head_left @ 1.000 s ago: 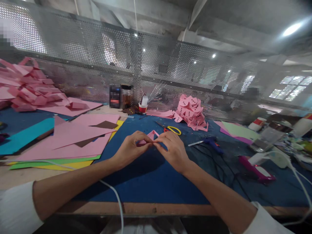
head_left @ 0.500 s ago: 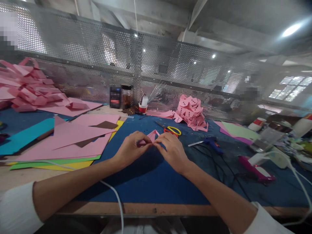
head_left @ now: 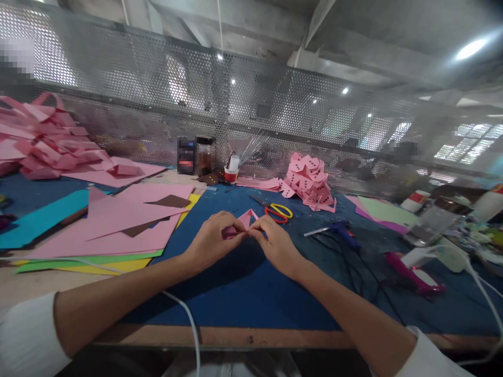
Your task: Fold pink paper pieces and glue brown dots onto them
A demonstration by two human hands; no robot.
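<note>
Between my two hands, above the blue mat (head_left: 236, 303), is a folded piece of pink paper (head_left: 247, 217), its peaked edge rising behind the fingertips. My left hand (head_left: 216, 238) is closed on its left side, fingers curled and thumb pressed in. My right hand (head_left: 275, 243) pinches it at the near corner, where the fingertips of both hands meet. Most of the piece is hidden by my fingers. Just beyond my right hand lie scissors (head_left: 279, 212) with red and yellow handles. A blue glue gun (head_left: 343, 233) rests further right.
Pink sheets (head_left: 129, 220) overlap green and yellow ones at left, by a heap of pink strips (head_left: 51, 141). A pile of dotted pink pieces (head_left: 308, 180) stands at the back, near a paper cup (head_left: 231, 173). At right are a magenta device (head_left: 416, 277), a jar (head_left: 436, 220) and cables.
My right hand's fingers have drawn in closer at the pinch, uncovering more of the scissors' red handle. The pink paper stays in nearly the same place, and my left hand has barely moved.
</note>
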